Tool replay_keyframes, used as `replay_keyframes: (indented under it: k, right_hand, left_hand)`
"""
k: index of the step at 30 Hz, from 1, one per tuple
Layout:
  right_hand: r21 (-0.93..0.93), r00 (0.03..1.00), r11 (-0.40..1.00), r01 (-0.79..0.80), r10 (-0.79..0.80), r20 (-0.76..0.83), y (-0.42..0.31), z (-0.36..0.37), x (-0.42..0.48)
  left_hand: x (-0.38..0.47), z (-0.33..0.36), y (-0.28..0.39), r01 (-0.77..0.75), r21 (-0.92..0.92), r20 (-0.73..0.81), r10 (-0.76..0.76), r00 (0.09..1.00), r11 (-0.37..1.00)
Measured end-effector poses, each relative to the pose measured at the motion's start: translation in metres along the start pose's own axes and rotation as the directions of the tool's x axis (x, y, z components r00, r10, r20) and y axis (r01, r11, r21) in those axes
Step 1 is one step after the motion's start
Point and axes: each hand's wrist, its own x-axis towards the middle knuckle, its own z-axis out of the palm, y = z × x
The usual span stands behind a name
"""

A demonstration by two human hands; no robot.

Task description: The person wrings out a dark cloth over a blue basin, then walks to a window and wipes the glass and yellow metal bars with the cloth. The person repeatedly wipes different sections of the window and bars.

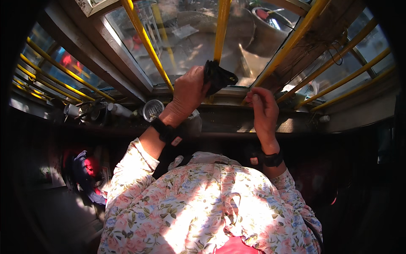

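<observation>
A small piece of black fabric (218, 78) is gripped in my left hand (189, 89), bunched between thumb and fingers. Its narrow end points right and shows a small yellowish spot. To the right, apart from the fabric, I hold up my right hand (265, 106) with thumb and fingertips close together. Whether something thin sits between those fingertips I cannot tell. Both wrists wear black bands, and my floral sleeves reach the forearms. Behind the fabric stands a yellow window bar (221, 35).
Beneath the barred window (190, 47) runs a sill (228, 119). A clear round container (153, 110) stands on it left of my left wrist, with a white cylindrical container (119, 110) and other small items farther left. Dark and red cloth (88, 171) lies lower left.
</observation>
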Motion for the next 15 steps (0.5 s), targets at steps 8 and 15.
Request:
replay_keyframes:
  k: [8, 15]
  right_hand:
    - [0.073, 0.990, 0.994, 0.080, -0.088, 0.106, -0.011, 0.029, 0.025]
    - [0.189, 0.960, 0.965, 0.183, -0.216, 0.176, -0.044, 0.068, 0.083]
  left_hand:
    - [-0.026, -0.003, 0.000, 0.224, -0.218, 0.151, -0.194, 0.969, 0.950]
    - [0.045, -0.071, 0.005, -0.151, -0.598, -0.483, -0.203, 0.852, 0.787]
